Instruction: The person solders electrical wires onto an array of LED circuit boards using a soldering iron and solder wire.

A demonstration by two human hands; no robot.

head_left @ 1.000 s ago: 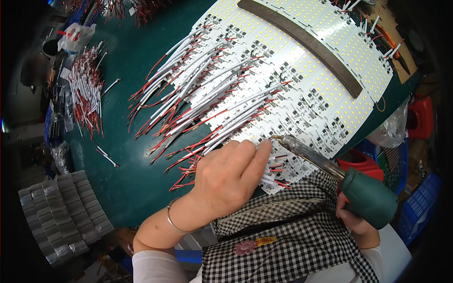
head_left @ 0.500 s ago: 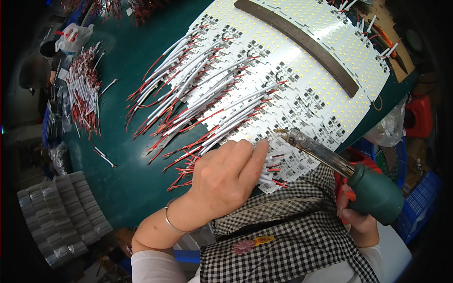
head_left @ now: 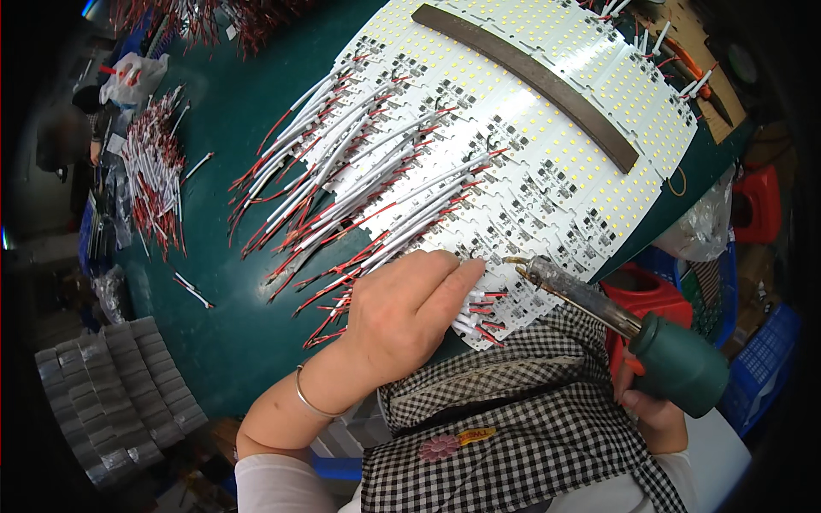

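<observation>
My left hand (head_left: 398, 308) has its fingers closed in a pinch over the lower edge of a white LED circuit board sheet (head_left: 547, 111). Whatever lies between the fingertips is hidden; short white wires with red ends (head_left: 479, 321) show on both sides of the hand. In my right hand (head_left: 643, 402) is a soldering iron (head_left: 676, 363) with a green handle. Its bent tip points left above the board, just right of my left fingertips. Several rows of white and red wires (head_left: 359, 201) stick out from the board toward the left.
A curved dark bar (head_left: 530, 85) lies across the board. Loose wires are heaped (head_left: 154, 171) on the green table at left, above stacked grey blocks (head_left: 115, 398). Orange-handled pliers (head_left: 684, 64) rest on cardboard at far right. A red stool (head_left: 650, 303) stands beside the table.
The board with its bar and wires has shifted slightly left. The soldering iron's tip has dropped a little toward the near side. My left hand stays almost in place, still closed.
</observation>
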